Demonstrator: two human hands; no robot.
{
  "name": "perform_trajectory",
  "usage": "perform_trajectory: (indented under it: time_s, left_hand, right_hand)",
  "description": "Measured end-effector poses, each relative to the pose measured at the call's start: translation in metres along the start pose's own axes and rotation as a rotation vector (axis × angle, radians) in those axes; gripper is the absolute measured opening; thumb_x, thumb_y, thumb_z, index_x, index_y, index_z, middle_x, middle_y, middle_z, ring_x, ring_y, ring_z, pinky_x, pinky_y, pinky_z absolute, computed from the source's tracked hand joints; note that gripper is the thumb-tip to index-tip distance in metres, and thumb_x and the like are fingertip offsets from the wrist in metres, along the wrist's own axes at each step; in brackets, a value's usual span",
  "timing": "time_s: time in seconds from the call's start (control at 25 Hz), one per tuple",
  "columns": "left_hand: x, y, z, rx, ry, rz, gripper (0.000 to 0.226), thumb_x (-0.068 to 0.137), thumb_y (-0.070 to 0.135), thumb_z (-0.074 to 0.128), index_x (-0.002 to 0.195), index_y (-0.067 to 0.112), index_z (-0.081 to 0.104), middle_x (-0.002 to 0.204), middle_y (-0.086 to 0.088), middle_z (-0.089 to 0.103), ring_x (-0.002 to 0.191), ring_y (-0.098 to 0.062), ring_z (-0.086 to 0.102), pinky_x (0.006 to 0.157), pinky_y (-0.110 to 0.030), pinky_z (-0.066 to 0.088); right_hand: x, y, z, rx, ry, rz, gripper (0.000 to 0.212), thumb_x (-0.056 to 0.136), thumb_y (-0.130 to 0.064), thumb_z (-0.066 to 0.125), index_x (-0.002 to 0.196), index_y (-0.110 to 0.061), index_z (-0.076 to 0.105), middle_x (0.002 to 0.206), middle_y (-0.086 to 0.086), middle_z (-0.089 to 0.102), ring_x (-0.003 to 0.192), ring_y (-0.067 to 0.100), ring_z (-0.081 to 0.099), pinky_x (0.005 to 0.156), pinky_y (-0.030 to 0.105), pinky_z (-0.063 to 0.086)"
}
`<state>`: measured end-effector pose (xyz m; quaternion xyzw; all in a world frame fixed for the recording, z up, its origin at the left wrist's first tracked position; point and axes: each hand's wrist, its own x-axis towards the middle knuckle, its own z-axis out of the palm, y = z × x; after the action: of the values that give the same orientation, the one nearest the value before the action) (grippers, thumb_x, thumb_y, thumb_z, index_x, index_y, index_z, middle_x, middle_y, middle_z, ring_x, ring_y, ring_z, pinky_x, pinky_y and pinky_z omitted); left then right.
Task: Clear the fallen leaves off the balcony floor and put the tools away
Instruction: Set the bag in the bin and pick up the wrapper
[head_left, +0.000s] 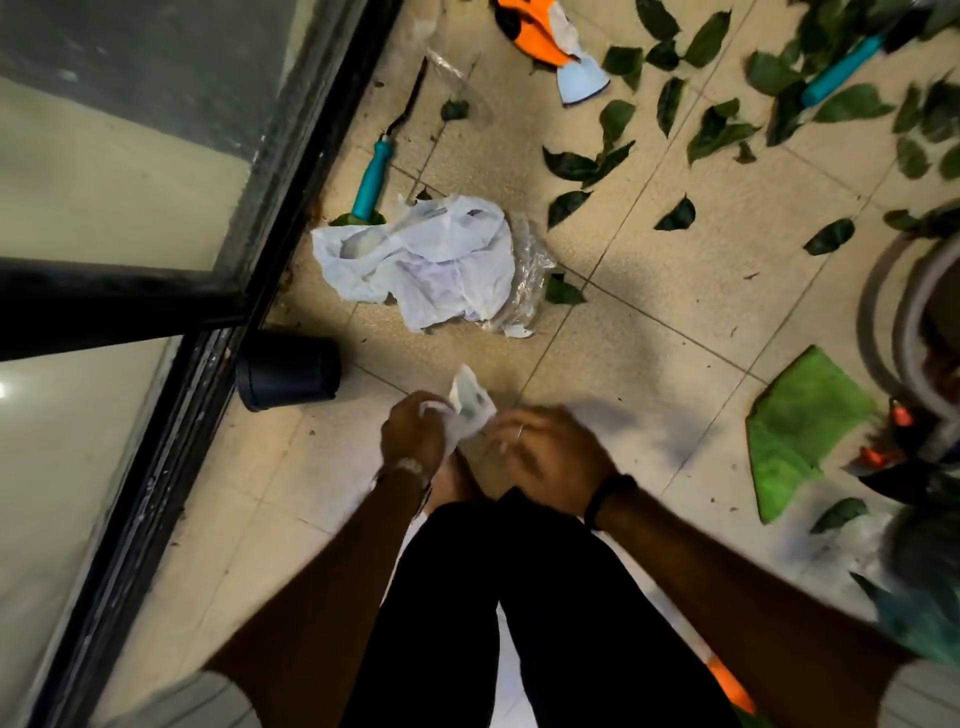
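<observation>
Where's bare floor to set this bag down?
Bare tiles lie between the crumpled white bag, the green cloth and your hands. More bare floor runs left of your legs, below the black pot. The upper right is crowded with leaves.

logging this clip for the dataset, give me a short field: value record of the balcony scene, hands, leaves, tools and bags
left hand: left hand grips a small white bag
right hand: right hand touches the same bag; grip blurred
leaves: green leaves lie scattered on the tiled floor, uncollected
tools: teal-handled tool by the door frame; second teal handle among the leaves
bags: crumpled white plastic bag on the floor
other: black pot on its side; green cloth; orange glove
</observation>
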<state>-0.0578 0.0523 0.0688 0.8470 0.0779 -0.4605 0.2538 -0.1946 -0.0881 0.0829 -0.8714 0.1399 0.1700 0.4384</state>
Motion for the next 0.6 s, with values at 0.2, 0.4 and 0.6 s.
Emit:
perform_trajectory:
  time_s: [0.2, 0.4, 0.6]
  left_hand:
    - [0.042, -0.025, -0.027, 0.159, 0.012, -0.139, 0.032, 0.101, 0.033, 0.052, 0.086, 0.011, 0.07, 0.103, -0.016, 0.066, 0.103, -0.033, 0.057, 0.088, -0.033, 0.04]
    - [0.069, -0.005, -0.031, 0.185, 0.007, 0.028, 0.047, 0.098, 0.042, 0.059, 0.062, 0.011, 0.056, 0.064, -0.004, 0.058, 0.064, -0.017, 0.054, 0.066, -0.028, 0.037]
    - [0.059, 0.027, -0.032, -0.309, 0.021, -0.012, 0.052, 0.092, 0.067, 0.052, 0.118, 0.023, 0.058, 0.108, 0.002, 0.073, 0.102, -0.01, 0.064, 0.085, -0.027, 0.048]
  right_hand:
    - [0.131, 0.057, -0.004, -0.216, 0.127, 0.239, 0.038, 0.089, -0.024, 0.062, 0.127, -0.022, 0.065, 0.156, 0.011, 0.035, 0.14, 0.033, 0.037, 0.11, 0.05, 0.04]
    - [0.199, 0.061, 0.018, -0.401, -0.004, 0.476, 0.063, 0.092, -0.057, 0.056, 0.146, -0.027, 0.045, 0.165, 0.005, 0.015, 0.152, 0.032, 0.007, 0.115, 0.059, 0.018]
    - [0.096, -0.002, 0.01, -0.271, 0.042, 0.067, 0.047, 0.092, -0.042, 0.047, 0.132, -0.021, 0.059, 0.153, 0.001, 0.044, 0.143, 0.025, 0.034, 0.112, 0.048, 0.022]
